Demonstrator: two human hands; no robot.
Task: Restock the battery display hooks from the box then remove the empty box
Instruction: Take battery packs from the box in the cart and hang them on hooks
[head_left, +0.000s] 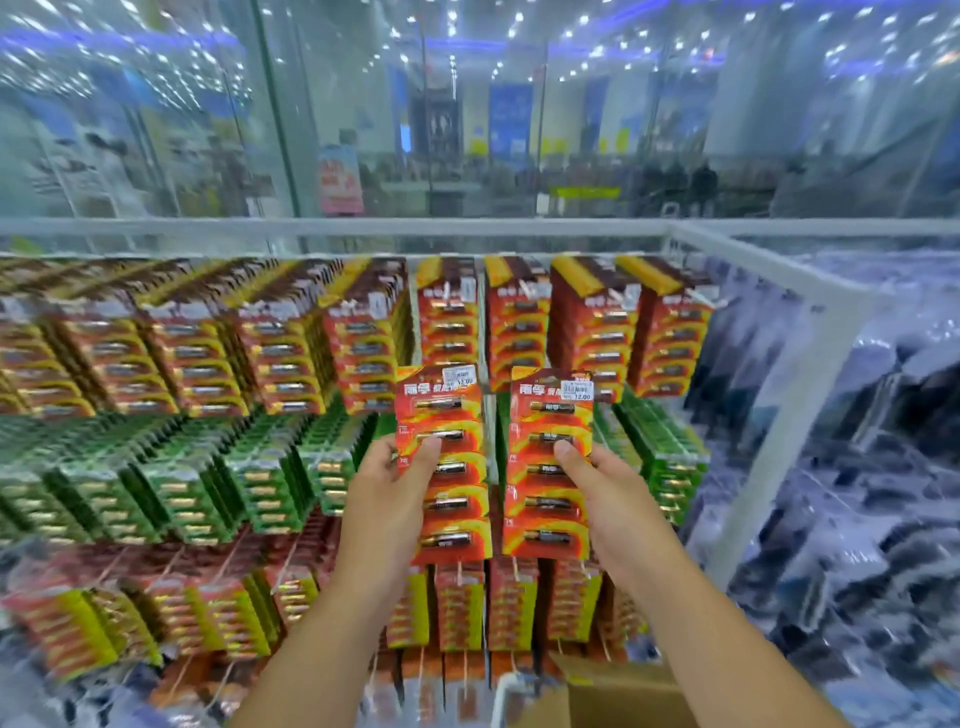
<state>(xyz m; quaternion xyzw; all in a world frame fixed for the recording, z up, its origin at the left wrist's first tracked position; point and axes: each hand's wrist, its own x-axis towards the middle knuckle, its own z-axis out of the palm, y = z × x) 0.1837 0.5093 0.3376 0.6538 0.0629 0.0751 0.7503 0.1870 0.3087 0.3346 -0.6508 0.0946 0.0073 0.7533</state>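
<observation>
- Battery cards are being held up in front of the display, one in each hand: the left card (443, 465) and the right card (549, 462) side by side, upright, just below the top red row (519, 322).
- Left hand (387, 499) is pinching its card at the left edge, thumb lying across the front; right hand (613, 499) is grasping its card the same way from the right edge.
- Judging by their height, both cards are heading for the top-row hooks; each card's hang hole should be lined up squarely with a hook tip and slid straight back, since the rows are packed tight.
- Cards are flat, glossy red-and-yellow cardboard with clear blisters over slim cylindrical cells and a white price sticker at the top.
- Green row (208, 478) is hanging beneath, similarly glossy.
- Box (618, 696), plain matte brown cardboard, is sitting near, lower right; its contents are hidden.
</observation>
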